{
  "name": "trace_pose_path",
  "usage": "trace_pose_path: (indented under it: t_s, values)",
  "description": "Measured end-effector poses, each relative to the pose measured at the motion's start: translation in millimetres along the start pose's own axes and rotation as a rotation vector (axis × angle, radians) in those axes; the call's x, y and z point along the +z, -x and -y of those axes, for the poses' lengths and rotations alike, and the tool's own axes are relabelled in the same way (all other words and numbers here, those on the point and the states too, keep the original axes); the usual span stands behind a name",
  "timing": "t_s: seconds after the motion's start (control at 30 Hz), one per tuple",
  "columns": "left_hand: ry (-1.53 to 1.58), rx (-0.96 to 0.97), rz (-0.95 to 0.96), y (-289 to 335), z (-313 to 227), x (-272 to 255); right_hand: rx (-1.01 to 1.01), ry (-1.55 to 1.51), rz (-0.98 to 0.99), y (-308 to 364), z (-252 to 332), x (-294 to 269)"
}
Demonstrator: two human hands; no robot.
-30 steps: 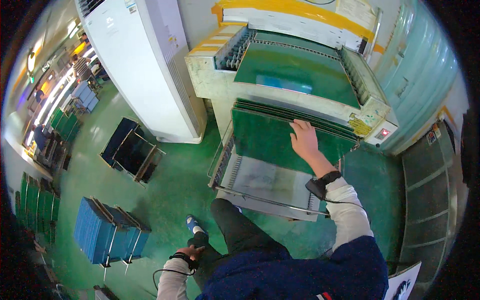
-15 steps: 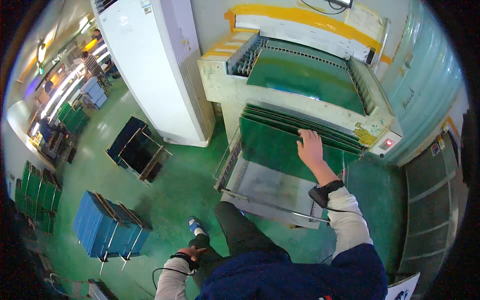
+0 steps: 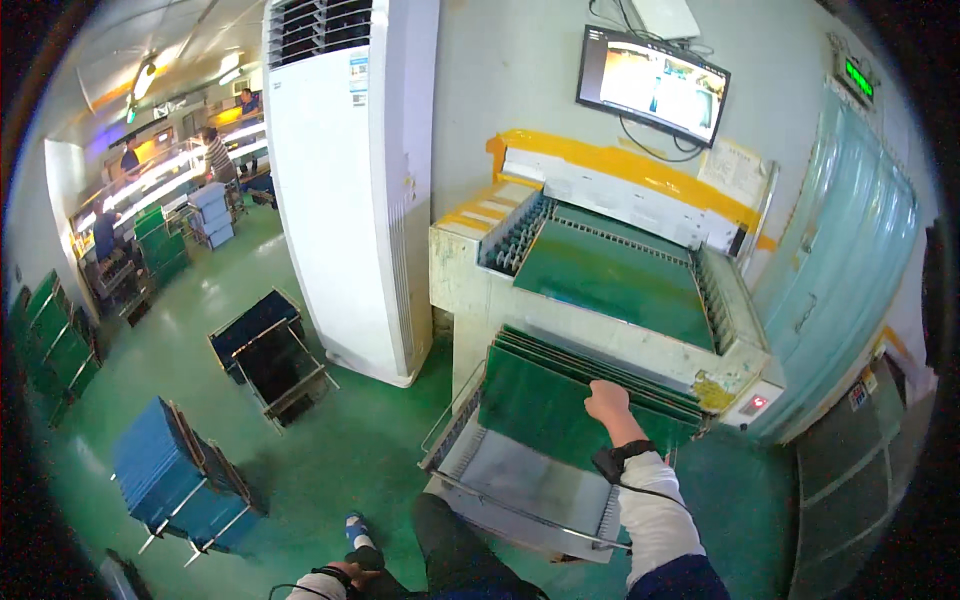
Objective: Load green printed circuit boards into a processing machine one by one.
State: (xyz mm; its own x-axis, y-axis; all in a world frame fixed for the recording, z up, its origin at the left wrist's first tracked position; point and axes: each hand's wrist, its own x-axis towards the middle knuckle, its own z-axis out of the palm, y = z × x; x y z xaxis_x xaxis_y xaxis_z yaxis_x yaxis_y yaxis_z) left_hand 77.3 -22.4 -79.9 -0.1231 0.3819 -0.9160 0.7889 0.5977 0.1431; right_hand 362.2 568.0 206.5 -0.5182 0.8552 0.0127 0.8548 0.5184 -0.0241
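Observation:
My right hand (image 3: 607, 403) is closed at the top edge of the front green panel (image 3: 530, 395), its fingers curled over the rim. Several similar panels stand upright behind that one in a wire-sided rack (image 3: 540, 470) with a pale grey base. My left hand (image 3: 358, 574) hangs low by my left leg at the lower edge, fingers loosely apart, with nothing seen in it. Just beyond the rack, a large green panel (image 3: 610, 280) lies flat on the toothed rollers of a cream-coloured machine (image 3: 470, 290).
A tall white air conditioner (image 3: 335, 200) stands left of the machine. On the green floor are a dark rack (image 3: 285, 370) and a rack of blue panels (image 3: 170, 475). A screen (image 3: 652, 85) hangs above; plastic curtains (image 3: 840, 270) hang at right. People work far left.
My view has tilted upward, bringing the screen into sight. My right hand's spread fingers have curled in at the front panel's edge. My left hand remains low beside my leg.

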Motion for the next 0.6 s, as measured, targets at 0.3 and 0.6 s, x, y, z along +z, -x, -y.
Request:
trace_pose_path:
  t_s: [0.3, 0.6]
  values:
    - [-0.073, 0.063, 0.072, 84.6, -37.0, -27.7, 0.006, 0.029, 0.014, 7.9, 11.1, -5.3]
    - [-0.019, 0.028, -0.071, 97.3, -37.8, -21.9, 0.003, 0.049, -0.021, 10.2, 18.6, -5.3]
